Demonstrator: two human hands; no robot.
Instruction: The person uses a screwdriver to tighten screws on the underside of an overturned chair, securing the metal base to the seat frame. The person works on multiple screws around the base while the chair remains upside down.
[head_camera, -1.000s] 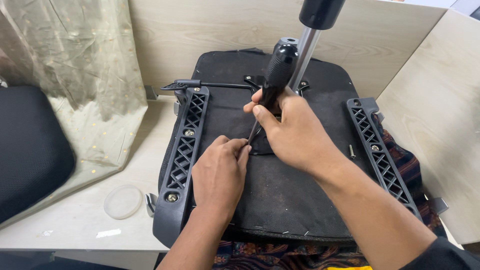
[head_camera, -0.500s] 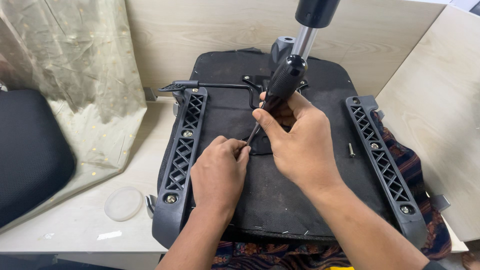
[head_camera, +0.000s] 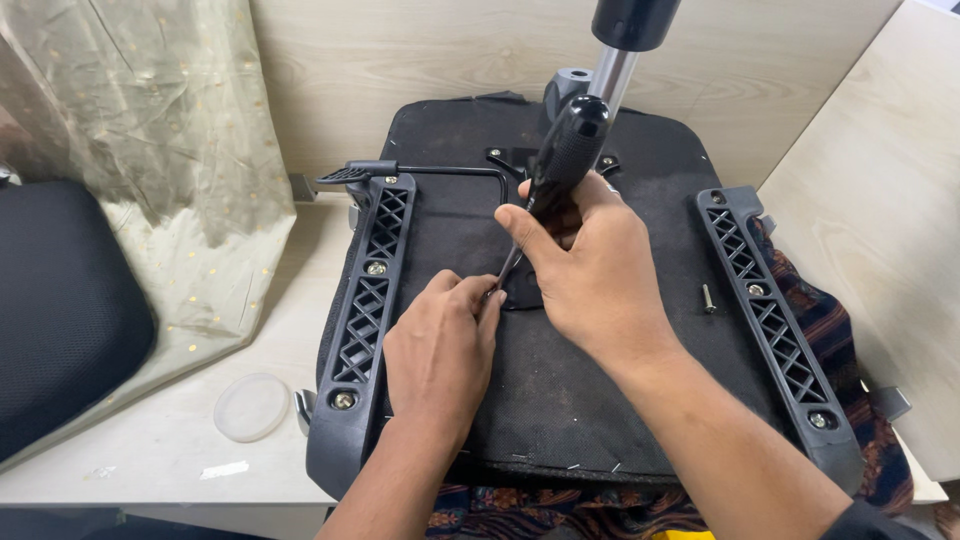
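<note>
Your right hand (head_camera: 590, 270) is wrapped around the black handle of a screwdriver (head_camera: 560, 165), fingers closed tight on its lower part. Your left hand (head_camera: 440, 345) sits just at 7 o'clock of it, fingertips pinched around the lower end of the shaft, where it meets the underside of an upturned chair seat (head_camera: 560, 400) near the seat's middle. The tip itself is hidden behind your fingers.

The tool's long axis runs from 7 o'clock at the tip up to 1 o'clock at the butt, tilted away from you, handle end beside the chrome gas-lift column (head_camera: 612, 75).

The screwdriver looks light and rigid, and its ribbed handle should hold well in the palm; grip there, not on the thin, smooth shaft. The seat looks heavy and stiff, padded in black fabric, and lies steady on the desk (head_camera: 170, 470).

A loose screw (head_camera: 708, 297) lies at 3 o'clock of your right hand, near the right plastic bracket (head_camera: 770, 330). The left bracket (head_camera: 365, 310) is beside your left hand.
</note>
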